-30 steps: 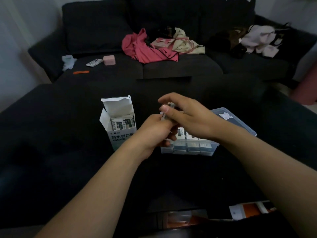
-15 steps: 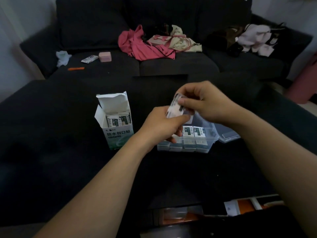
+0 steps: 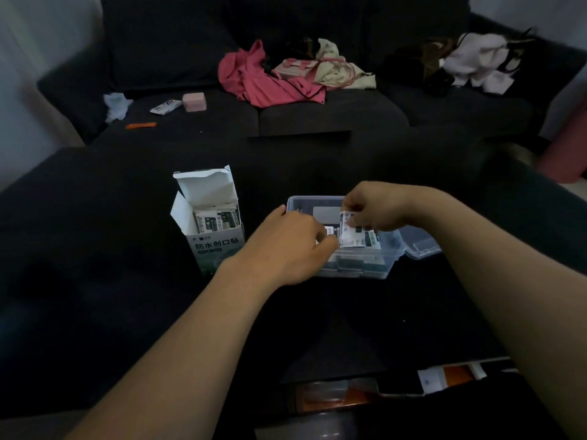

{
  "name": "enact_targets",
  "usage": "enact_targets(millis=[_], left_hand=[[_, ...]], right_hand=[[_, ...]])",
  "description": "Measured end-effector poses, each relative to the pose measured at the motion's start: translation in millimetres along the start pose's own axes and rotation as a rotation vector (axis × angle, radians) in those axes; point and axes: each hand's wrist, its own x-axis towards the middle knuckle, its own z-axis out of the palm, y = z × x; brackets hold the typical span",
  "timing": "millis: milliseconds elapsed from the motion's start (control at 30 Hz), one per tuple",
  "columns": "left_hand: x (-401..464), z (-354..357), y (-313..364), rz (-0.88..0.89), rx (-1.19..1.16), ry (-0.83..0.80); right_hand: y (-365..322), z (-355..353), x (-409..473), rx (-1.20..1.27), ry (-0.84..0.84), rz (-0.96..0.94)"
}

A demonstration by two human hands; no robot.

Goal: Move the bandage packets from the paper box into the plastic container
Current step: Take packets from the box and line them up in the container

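- The right hand (image 3: 376, 208) pinches a white bandage packet (image 3: 351, 234) by its top edge, holding it upright over the clear rectangular plastic container (image 3: 392, 246) on the dark table (image 3: 95, 281)
- The left hand (image 3: 290, 246) has its fingers curled at the container's near left side, tips close to the packet; I cannot tell whether it grips anything
- More packets already lie flat in the container, whose lid (image 3: 422, 246) hangs open to the right
- The white paper box with printed lettering (image 3: 212, 230) stands open just left, with packets upright inside
- Risk, as I judge it: released upright, the packet could lean on the others and stop the lid shutting
- The left hand crowding the opening could snag it or nudge the light container
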Motion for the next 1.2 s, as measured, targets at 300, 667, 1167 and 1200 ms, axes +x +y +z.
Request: enact_targets(millis=[300,667,1167,1200], left_hand=[[0.6,6.1,2.1,-0.034,-0.005,-0.110],[-1.0,3.9,5.3,-0.054,0.010,-0.145],[-3.2,3.2,7.4,-0.040,-0.065,-0.144],[-3.2,3.6,7.1,-0.036,-0.065,-0.145]], right_hand=[[3.9,17.4,23.4,-0.107,0.013,0.021],[7.0,24.5,27.4,-0.123,0.038,0.031],[0.8,25.0,26.4,-0.057,-0.029,0.043],[0.7,24.9,26.3,-0.057,-0.031,0.044]])
